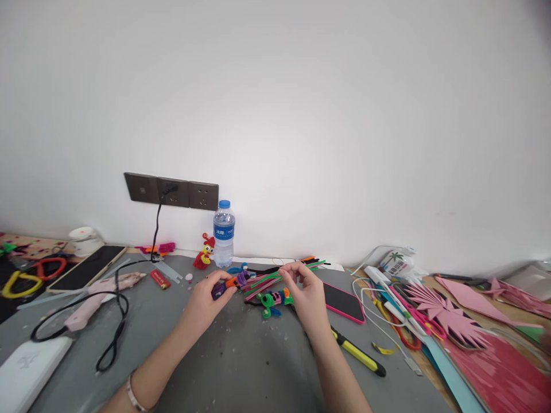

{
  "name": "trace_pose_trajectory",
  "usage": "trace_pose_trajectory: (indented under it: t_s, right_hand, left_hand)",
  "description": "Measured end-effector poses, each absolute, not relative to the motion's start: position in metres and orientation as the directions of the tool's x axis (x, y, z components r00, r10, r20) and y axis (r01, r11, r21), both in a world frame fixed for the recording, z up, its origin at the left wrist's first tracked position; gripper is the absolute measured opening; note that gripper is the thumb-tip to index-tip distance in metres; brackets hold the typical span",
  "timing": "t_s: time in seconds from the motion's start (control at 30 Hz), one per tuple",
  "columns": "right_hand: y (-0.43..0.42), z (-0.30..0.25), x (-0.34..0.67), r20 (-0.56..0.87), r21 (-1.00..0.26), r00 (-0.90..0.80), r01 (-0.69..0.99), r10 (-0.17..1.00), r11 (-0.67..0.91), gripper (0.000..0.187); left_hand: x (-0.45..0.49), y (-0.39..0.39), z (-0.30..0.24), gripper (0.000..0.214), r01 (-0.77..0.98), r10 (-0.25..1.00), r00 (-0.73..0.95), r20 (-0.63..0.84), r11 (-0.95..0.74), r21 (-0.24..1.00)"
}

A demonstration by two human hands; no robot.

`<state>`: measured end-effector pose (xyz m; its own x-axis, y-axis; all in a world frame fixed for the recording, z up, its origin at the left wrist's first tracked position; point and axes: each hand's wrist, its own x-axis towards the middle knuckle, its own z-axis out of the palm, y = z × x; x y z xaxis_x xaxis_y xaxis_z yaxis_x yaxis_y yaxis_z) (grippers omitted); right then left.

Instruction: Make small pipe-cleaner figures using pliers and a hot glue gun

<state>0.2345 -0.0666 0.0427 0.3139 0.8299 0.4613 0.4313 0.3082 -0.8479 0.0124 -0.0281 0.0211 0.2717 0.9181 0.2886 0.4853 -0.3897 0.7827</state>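
My left hand [209,299] is closed around a small purple and orange pipe-cleaner figure [231,283], whose blue parts show past the fingertips. My right hand [303,289] hovers a little to the right with thumb and forefinger pinched together; whatever is between them is too small to make out. Green pipe cleaners [266,279] lie just left of those fingertips, on top of pinkish ones. A second figure, a green pipe-cleaner one [271,299] with pink and orange bands, rests on the grey mat [241,355] between my hands, partly beside my right wrist.
Behind stand a water bottle [224,235] and a red and yellow figure [205,252]. A pink glue gun [92,298] with a looping black cord lies left, near a phone [88,268]. To the right are another phone [344,303], a yellow cutter [359,352], white cables and pink paper [447,312].
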Motion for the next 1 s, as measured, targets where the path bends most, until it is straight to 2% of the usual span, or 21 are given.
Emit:
trace_pose_trajectory:
  t_s: [0.23,0.57,0.77,1.0]
  right_hand:
    - [-0.064,0.038,0.225,0.474,-0.834,0.261,0.439,0.841,0.334,0.015]
    - [-0.063,0.027,0.213,0.507,-0.725,0.063,0.571,0.860,0.386,0.009]
    - [-0.063,0.026,0.211,0.526,-0.661,0.025,0.641,0.850,0.390,0.009]
    - [-0.064,0.028,0.208,0.509,-0.643,0.019,0.673,0.860,0.366,0.012]
  left_hand:
    - [0.013,-0.027,0.016,0.028,0.381,0.928,0.342,0.150,-0.283,0.880]
    - [0.017,-0.028,0.014,0.025,0.353,0.923,0.358,0.144,-0.276,0.894]
    - [0.019,-0.031,0.020,0.023,0.349,0.922,0.355,0.154,-0.284,0.893]
    - [0.019,-0.032,0.020,0.022,0.366,0.922,0.342,0.180,-0.307,0.879]
